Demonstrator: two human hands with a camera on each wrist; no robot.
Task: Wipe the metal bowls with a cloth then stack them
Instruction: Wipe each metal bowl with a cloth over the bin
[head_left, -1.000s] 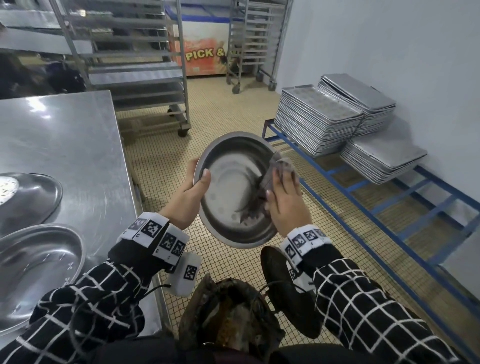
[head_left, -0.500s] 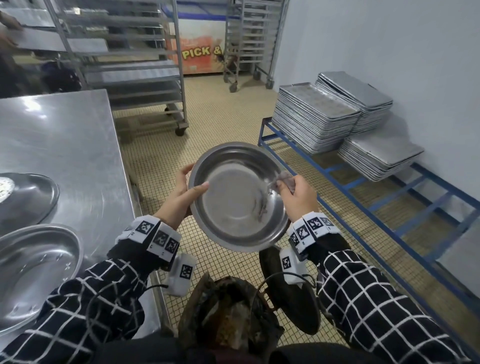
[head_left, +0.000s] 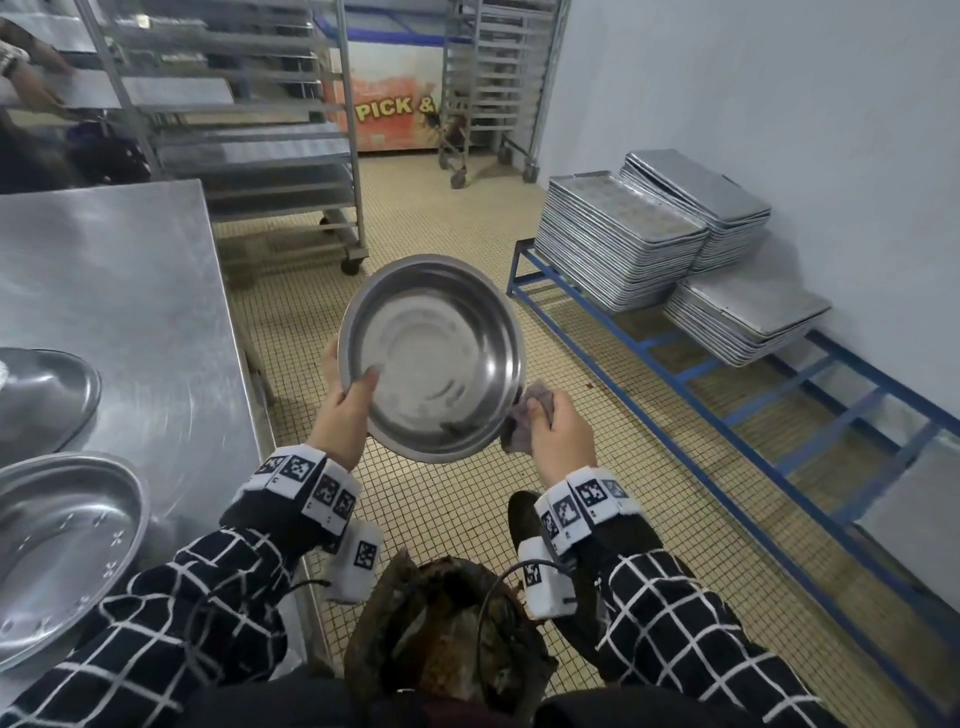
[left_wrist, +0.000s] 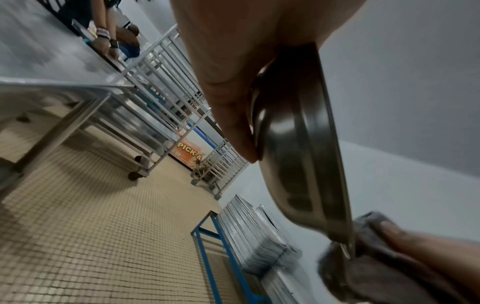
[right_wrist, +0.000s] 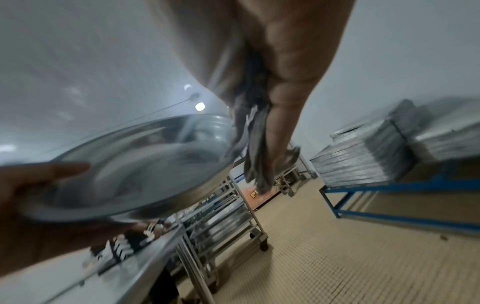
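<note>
I hold a round metal bowl (head_left: 436, 358) in the air over the tiled floor, its inside tilted toward me. My left hand (head_left: 345, 410) grips its left rim, thumb inside and fingers behind; the left wrist view shows the fingers (left_wrist: 233, 115) against the bowl's underside (left_wrist: 298, 156). My right hand (head_left: 556, 431) grips a grey cloth (head_left: 522, 423) at the bowl's lower right rim. The cloth (right_wrist: 254, 144) hangs from that hand beside the bowl (right_wrist: 135, 168) in the right wrist view.
A steel table (head_left: 119, 306) stands at my left with two more metal bowls (head_left: 57, 551) (head_left: 41, 395) near its front. Stacks of metal trays (head_left: 623, 239) rest on a blue frame (head_left: 727, 421) by the right wall. Wheeled racks (head_left: 260, 145) stand behind.
My right hand drew the cloth out from inside the bowl to its lower right rim. The bowl rose a little and tilted more openly toward me.
</note>
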